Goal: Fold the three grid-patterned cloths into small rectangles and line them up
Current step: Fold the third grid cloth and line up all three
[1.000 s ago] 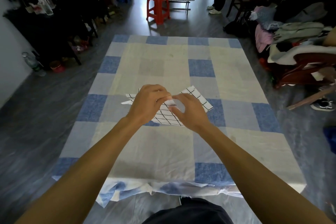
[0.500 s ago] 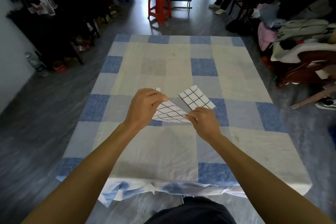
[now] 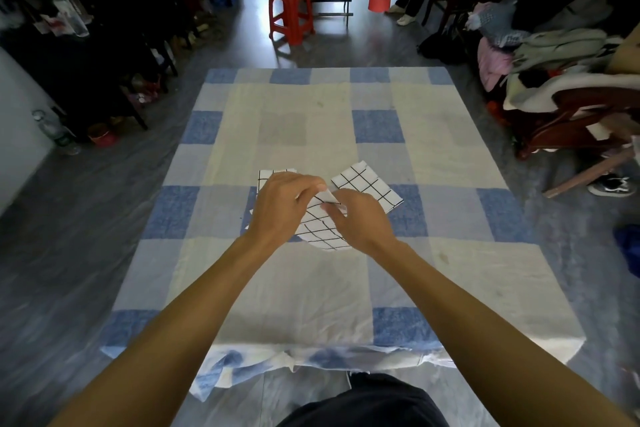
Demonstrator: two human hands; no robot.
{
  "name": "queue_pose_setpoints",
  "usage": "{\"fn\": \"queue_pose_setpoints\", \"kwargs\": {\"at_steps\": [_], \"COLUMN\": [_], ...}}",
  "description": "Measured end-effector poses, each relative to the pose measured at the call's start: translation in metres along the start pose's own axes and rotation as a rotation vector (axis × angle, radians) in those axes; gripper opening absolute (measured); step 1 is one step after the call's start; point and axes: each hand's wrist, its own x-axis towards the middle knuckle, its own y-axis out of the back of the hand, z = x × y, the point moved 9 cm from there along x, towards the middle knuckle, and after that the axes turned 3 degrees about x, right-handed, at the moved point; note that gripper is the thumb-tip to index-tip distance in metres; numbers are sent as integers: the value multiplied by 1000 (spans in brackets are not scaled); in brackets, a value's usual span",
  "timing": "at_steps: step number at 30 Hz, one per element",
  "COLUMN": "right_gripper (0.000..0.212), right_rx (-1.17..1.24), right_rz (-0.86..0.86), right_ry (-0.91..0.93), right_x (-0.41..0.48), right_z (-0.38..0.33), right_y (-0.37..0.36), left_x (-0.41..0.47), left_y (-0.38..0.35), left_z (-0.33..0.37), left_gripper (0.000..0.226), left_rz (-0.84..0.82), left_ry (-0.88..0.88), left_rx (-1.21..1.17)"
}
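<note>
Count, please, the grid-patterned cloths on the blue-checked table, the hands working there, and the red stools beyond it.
Grid-patterned cloths: 3 (right cloth, held cloth, left cloth)
Hands: 2 (left hand, right hand)
Red stool: 1
Total: 6

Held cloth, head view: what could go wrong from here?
1. The left hand and right hand both pinch the held cloth near one corner. Its near edge curves loose, so the fold may land skewed.
2. The folded cloth lies angled right beside the right hand, so a knuckle could nudge it.
3. The left cloth is partly hidden behind the left hand and might get dragged along.
</note>
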Motion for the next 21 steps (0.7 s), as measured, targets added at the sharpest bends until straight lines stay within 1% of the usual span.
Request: {"fn": "queue_pose_setpoints", "kwargs": {"at_steps": [2,4,6,8,11,12,14,17,19,21], "right_gripper": [19,19,18,18,15,14,4,7,9,10], "right_rx": [109,199,270,330,404,414,460,480,442,437], "right_rz": [-9,-39,-65,-65,-52,-42,6,119,136,133], "right_ry": [-69,-129,-178,-200,-208,-202,-199,-203,-198,-203], "right_x": [2,1,0,-1,-2,-3,-2,1,4,5], "right_z": [3,11,19,26,31,31,32,29,24,25], "right_y": [2,3,5,11,21,24,29,40,47,50], "left_x": [1,-1,-7,-15,-29,-30,-27,-16,-15,-17], "left_y": [6,2,-6,-13,-15,-14,-14,-7,-3,2], "left_z": [-5,-20,-34,-48,-64,-64,-58,-48,-51,-57], "left_gripper": [17,31,40,38,41,37,24,15,13,6], "left_rz": [-4,-97,-195,-257,-251,-248,-262,-264,-243,-199], "left_ry": [104,216,238,241,324,333,305,272,310,371], "left_rx": [-46,-58,-45,-11,-61,-73,-71,-62,-116,-220]}}
